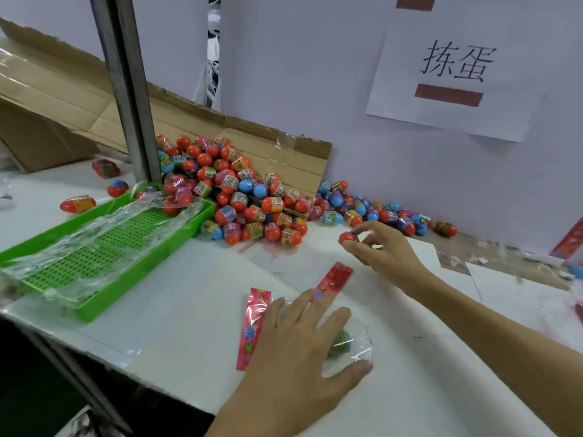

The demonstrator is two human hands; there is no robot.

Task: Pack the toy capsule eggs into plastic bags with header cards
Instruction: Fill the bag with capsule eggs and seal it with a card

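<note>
Low in the frame, the left hand (pixel 303 348) lies flat with fingers spread and straight, pressing a clear plastic bag (pixel 356 345) onto the white table (pixel 195 310); something green shows inside the bag under the fingers. A red flowered header card (pixel 252 329) lies just left of that hand, and a second card (pixel 334 279) lies above its fingertips. At centre right, the right hand (pixel 385 247) pinches a red egg (pixel 347 238) in its fingertips, just above the table. The egg pile (pixel 239 197) fills the middle, against torn cardboard (pixel 284 152). A green tray (pixel 104 247) with loose plastic film sits at left. A paper sign (pixel 454 80) hangs upper right.
</note>
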